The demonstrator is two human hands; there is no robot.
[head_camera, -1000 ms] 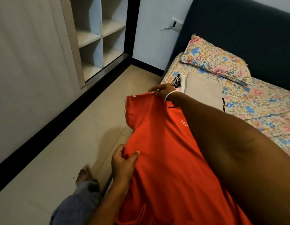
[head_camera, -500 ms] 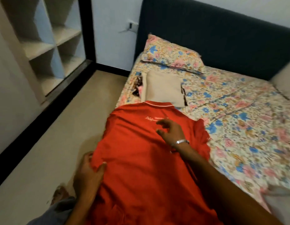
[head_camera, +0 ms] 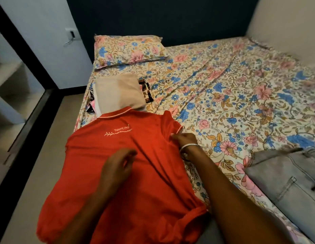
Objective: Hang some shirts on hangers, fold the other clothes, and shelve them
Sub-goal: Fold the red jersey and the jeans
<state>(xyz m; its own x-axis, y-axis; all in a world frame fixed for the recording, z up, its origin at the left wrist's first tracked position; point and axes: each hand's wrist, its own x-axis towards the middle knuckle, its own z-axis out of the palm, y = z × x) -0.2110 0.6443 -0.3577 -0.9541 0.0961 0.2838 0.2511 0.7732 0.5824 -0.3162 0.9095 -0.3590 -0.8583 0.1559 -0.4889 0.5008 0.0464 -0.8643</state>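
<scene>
A red polo shirt (head_camera: 93, 159) with a white logo lies spread on the near left part of the bed, its left side hanging over the edge. My left hand (head_camera: 118, 166) hovers over the shirt's middle with loosely curled fingers, holding nothing. My right hand (head_camera: 185, 139) pinches the shirt's right sleeve near the shoulder seam. Beyond the collar sits a stack of folded clothes (head_camera: 118, 90) with a beige piece on top. Grey jeans (head_camera: 287, 175) lie at the right.
The bed's floral sheet (head_camera: 223, 95) stretches to the right, with a matching pillow (head_camera: 128, 50) against the dark headboard. Open wardrobe shelves (head_camera: 10, 74) stand at the left beyond a strip of floor (head_camera: 35, 155).
The shirt now lies flat on the bed. My left hand left the shirt's left edge and moved over its middle. My right hand shifted to the right sleeve. The view turned right.
</scene>
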